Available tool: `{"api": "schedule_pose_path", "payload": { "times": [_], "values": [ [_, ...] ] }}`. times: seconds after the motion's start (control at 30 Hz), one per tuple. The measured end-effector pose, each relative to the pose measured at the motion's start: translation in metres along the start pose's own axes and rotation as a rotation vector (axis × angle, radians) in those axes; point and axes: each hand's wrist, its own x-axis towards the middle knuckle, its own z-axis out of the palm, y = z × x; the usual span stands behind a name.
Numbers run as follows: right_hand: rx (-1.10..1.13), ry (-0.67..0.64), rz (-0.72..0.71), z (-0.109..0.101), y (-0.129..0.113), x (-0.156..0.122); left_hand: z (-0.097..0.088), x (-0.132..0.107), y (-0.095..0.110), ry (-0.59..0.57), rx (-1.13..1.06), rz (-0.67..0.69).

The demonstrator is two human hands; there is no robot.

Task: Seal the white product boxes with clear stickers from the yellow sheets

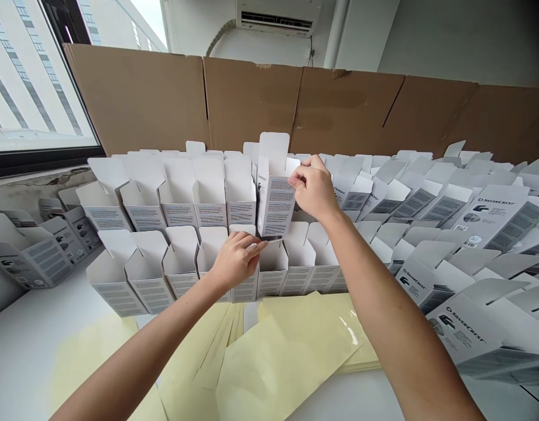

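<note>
My right hand is closed on the upper right edge of a small white carton, pinching it near a side flap. This carton stands upright and higher than its neighbours, its top flap raised and its printed side facing me. My left hand is lower, over the front row of open cartons. Its fingers are pinched together at a thin pale edge beside the raised carton's base. What that edge belongs to is unclear. Behind the hands runs a second row of open cartons.
Yellow sheets lie in overlapping piles on the white table before me. Many more open cartons crowd the right side, and several stand at the left. A tall brown cardboard wall lines the back; a window is at left.
</note>
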Motion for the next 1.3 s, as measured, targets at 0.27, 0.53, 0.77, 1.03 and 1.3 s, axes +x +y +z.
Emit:
{"api": "schedule_pose_path", "payload": {
  "times": [0.27, 0.53, 0.77, 1.03, 1.3],
  "values": [
    [-0.032, -0.096, -0.085, 0.016, -0.005, -0.008, 0.001, -0.003, 0.007, -0.025, -0.004, 0.012],
    [0.023, 0.002, -0.052, 0.029, 0.008, -0.022, 0.003, -0.005, 0.008, -0.013, 0.018, 0.01],
    [0.007, 0.012, -0.058, 0.023, 0.01, -0.025, 0.006, -0.005, 0.011, 0.003, 0.001, 0.005],
    [-0.031, -0.079, -0.098, 0.028, 0.004, -0.02, 0.009, -0.008, 0.009, -0.011, 0.006, -0.001],
    [0.02, 0.029, -0.098, 0.028, 0.003, -0.022, 0.008, -0.009, 0.012, -0.008, -0.021, 0.005]
  ]
}}
